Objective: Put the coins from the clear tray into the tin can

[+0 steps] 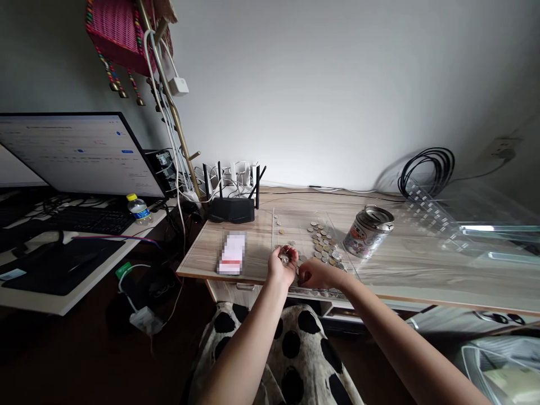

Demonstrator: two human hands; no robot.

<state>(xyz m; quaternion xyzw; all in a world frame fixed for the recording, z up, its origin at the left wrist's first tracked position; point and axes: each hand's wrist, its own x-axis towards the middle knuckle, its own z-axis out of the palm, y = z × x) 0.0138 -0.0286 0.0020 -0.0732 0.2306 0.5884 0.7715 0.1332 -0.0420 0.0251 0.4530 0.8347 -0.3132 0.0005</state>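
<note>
My left hand (pixel 283 270) is cupped around some coins (pixel 285 259); my right hand (pixel 319 274) curls downward beside it, whether gripping any I cannot tell. Loose coins (pixel 323 246) spread just beyond on the bench (pixel 422 270), left of a printed tin (pixel 363 235).

Here we are in what looks like a home, a computer corner: monitor (pixel 80 154) and keyboard (pixel 86 218) at the left, router (pixel 231 210) near centre on a wood-grain tabletop (pixel 422 264), a pink woven bag (pixel 118 34) hanging upper left, and spotted loose clothing (pixel 291 343) bottom centre!
</note>
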